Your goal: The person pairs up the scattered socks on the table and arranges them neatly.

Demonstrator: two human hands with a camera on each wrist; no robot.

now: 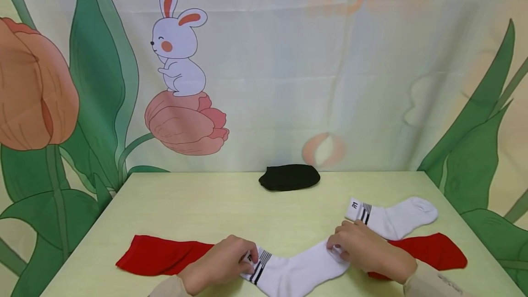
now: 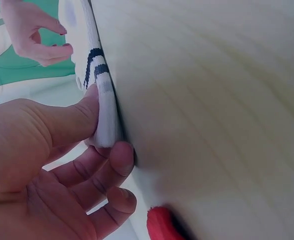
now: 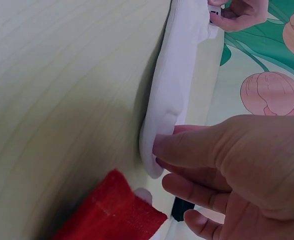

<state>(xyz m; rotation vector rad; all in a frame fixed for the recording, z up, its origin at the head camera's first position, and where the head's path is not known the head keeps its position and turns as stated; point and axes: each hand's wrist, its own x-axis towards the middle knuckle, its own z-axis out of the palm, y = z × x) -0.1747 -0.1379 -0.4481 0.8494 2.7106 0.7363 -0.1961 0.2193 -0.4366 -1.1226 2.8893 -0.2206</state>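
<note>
A white sock [image 1: 299, 272] with dark stripes lies across the near middle of the table, cuff to the left and toe to the right. My left hand [image 1: 224, 258] pinches its cuff between thumb and fingers; the striped band [image 2: 97, 62] shows just past the thumb in the left wrist view. At the other end, my right hand [image 1: 367, 246] pinches the toe [image 3: 154, 145] between thumb and forefinger. Beside the left hand is a red sock [image 1: 165, 255]. Another red sock [image 1: 433, 251] lies by the right wrist, partly hidden under that hand.
A second white striped sock [image 1: 406, 219] lies behind the right hand, close to the right red sock. Near the table's back edge is a black sock [image 1: 290, 178]. Behind the pale table [image 1: 198, 210] hangs a printed curtain [image 1: 264, 68] with a rabbit and tulips.
</note>
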